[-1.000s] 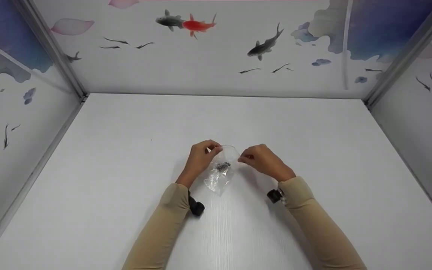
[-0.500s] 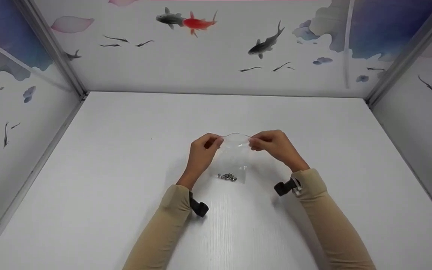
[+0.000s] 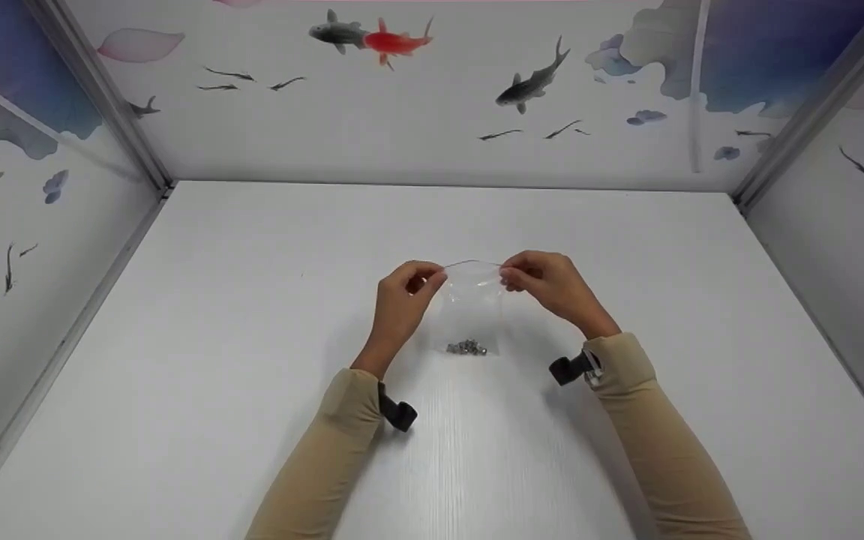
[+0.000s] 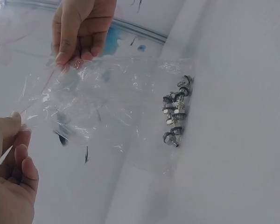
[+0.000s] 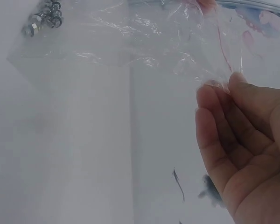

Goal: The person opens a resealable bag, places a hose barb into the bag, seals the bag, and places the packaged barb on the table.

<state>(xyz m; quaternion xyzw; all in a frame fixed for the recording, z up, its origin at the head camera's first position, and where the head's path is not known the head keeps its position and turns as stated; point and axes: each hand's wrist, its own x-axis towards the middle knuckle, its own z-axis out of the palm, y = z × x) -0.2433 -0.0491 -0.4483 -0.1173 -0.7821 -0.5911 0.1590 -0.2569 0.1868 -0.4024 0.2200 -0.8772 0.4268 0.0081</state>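
A clear plastic zip bag (image 3: 472,311) hangs upright between the two hands. My left hand (image 3: 408,289) pinches its top left corner between thumb and fingertips. At the top right corner, my right hand (image 3: 548,281) pinches the bag the same way. Several small metal fittings (image 3: 467,347) with dark rings lie in a cluster along the bag's bottom. In the left wrist view those metal fittings (image 4: 176,112) look silvery, with hex-shaped parts. A thin reddish line runs along the bag's top edge (image 5: 221,44) in the right wrist view.
Beneath the hands is a white table (image 3: 252,420). White panels printed with fish and petals stand at the back (image 3: 432,112) and both sides, joined by grey metal corner posts. A small black camera (image 3: 400,415) sits on each wrist.
The right hand has moved up and right to the bag's corner and grips it. The bag, crumpled and slanted before, is now spread flat and upright, with the fittings settled at its bottom.
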